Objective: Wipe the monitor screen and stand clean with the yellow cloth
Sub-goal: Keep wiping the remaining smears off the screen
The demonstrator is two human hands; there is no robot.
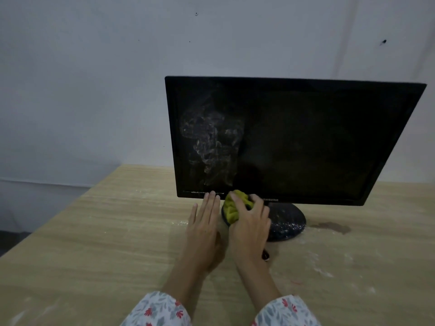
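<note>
While the right hand (249,222) bunches the yellow cloth (235,207) in curled fingers and presses it on the left part of the stand (288,222), the left hand (203,223) lies flat with straight fingers on the table (106,231), its tips touching the lower bezel of the monitor (294,140), probably to steady it against the rubbing. Both hands sit close together, just beside each other. White smears cloud the left half of the screen, and specks dot the stand's right side, so much wiping seems left. Monitor and stand are near the table's far edge, against the wall (94,78).
</note>
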